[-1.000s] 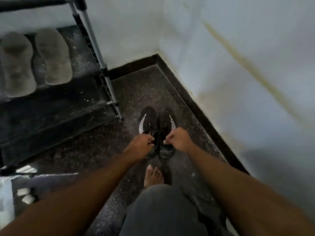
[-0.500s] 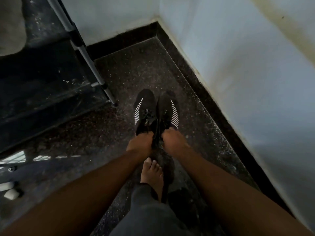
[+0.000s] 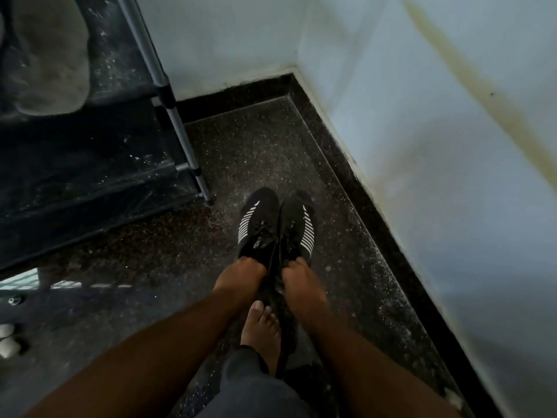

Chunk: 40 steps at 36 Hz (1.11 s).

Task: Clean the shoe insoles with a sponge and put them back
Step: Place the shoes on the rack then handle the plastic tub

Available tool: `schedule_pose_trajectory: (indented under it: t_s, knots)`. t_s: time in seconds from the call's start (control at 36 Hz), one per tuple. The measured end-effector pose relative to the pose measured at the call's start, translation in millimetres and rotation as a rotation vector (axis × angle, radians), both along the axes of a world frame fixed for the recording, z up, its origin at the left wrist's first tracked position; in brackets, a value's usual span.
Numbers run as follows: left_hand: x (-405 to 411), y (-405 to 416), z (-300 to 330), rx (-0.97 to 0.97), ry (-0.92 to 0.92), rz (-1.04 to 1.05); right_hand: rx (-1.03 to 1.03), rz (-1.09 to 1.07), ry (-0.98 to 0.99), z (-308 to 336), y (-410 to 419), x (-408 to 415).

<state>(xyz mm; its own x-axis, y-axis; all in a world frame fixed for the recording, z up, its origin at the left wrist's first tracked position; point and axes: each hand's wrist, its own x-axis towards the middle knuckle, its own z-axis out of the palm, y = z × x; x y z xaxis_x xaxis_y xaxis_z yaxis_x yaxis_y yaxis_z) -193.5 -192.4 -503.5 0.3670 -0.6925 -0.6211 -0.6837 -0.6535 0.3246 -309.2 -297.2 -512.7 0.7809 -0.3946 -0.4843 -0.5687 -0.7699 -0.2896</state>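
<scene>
I see a dark speckled floor (image 3: pixel 265 152) running into a corner, edged by a black skirting strip (image 3: pixel 373 188) under pale walls. Two black shoes (image 3: pixel 277 227) with white stripes stand on it side by side, touching, toes pointing far. Just near of them my bare foot (image 3: pixel 262 330) rests flat on the floor. On the left, a rack (image 3: pixel 168 95) with grey metal legs stands on the floor, its near right leg planted just left of the shoes. Its dark, dusty upper shelf (image 3: pixel 117 70) carries a grey insole (image 3: pixel 51 52). At the near left edge, two small white lumps (image 3: pixel 7 339) lie on the floor; I cannot tell what they are.
</scene>
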Motion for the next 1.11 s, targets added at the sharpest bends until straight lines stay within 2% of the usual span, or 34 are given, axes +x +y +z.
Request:
schedule_pose_trajectory:
  t_s: [0.22, 0.56, 0.86, 0.94, 1.11]
  knots:
    - [15.8, 5.9, 80.6, -0.142, -0.129, 0.034, -0.079, -0.043, -0.251, 80.5, 2.1, 9.6]
    - [23.2, 4.6, 285.5, -0.421, -0.322, 0.021, -0.373, 0.003, -0.626, 258.9, -11.0, 25.1]
    - [17.8, 33.8, 445.3, -0.657, -0.487, 0.055, -0.564, 0.13, -0.796, 432.1, -6.7, 29.0]
    - [23.3, 51.3, 475.2, -0.736, -0.49, 0.108, -0.6, 0.188, -0.828, 465.4, 3.3, 36.4]
    - [44.1, 95.1, 518.7, -0.772, -0.52, 0.247, -0.64, 0.302, -0.785, 513.4, 37.9, 73.2]
